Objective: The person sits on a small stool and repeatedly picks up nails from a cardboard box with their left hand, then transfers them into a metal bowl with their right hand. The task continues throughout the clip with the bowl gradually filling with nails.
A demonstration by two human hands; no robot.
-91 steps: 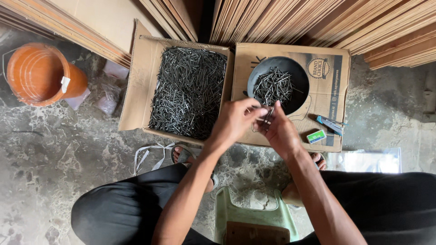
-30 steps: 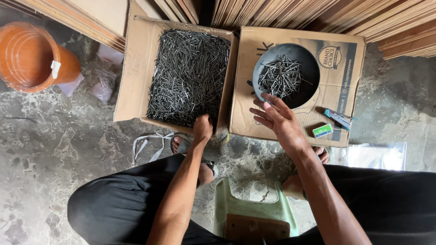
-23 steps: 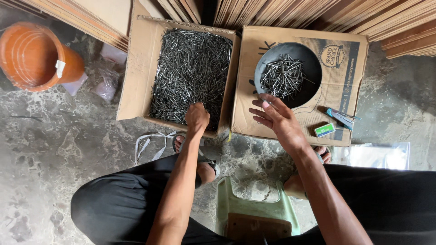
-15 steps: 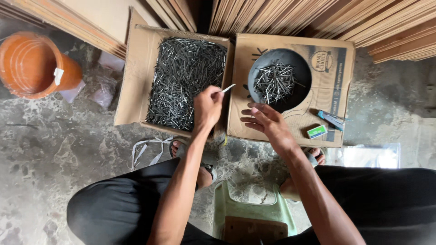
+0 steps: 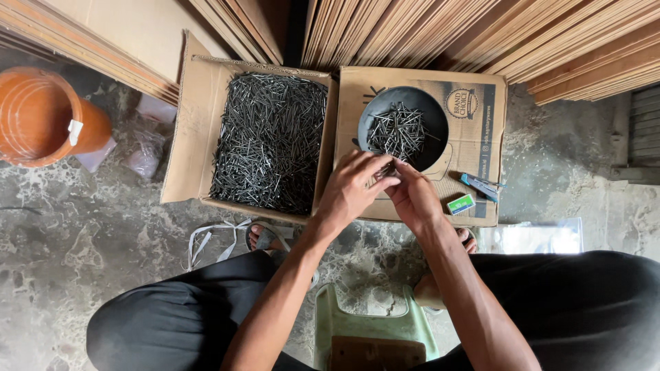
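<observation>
My left hand point(image 5: 350, 187) and my right hand point(image 5: 414, 196) meet over the front edge of a closed cardboard box point(image 5: 474, 137), with a few dark nails point(image 5: 385, 172) pinched between their fingers. Just beyond them a dark round bowl point(image 5: 375, 113) on that box holds a small heap of nails. To the left an open cardboard box point(image 5: 180, 148) is filled with many loose nails point(image 5: 268, 137).
An orange bucket point(image 5: 41, 113) stands at the far left. A small green box point(image 5: 460, 204) and a blue tool point(image 5: 481, 185) lie on the closed box. Wooden boards point(image 5: 426, 27) lean behind. A green stool point(image 5: 371, 323) is between my knees, and a clear plastic bag point(image 5: 529, 237) lies on the floor.
My left hand reached into the open box, lifted nails out, and has moved right to join my right hand below the bowl.
</observation>
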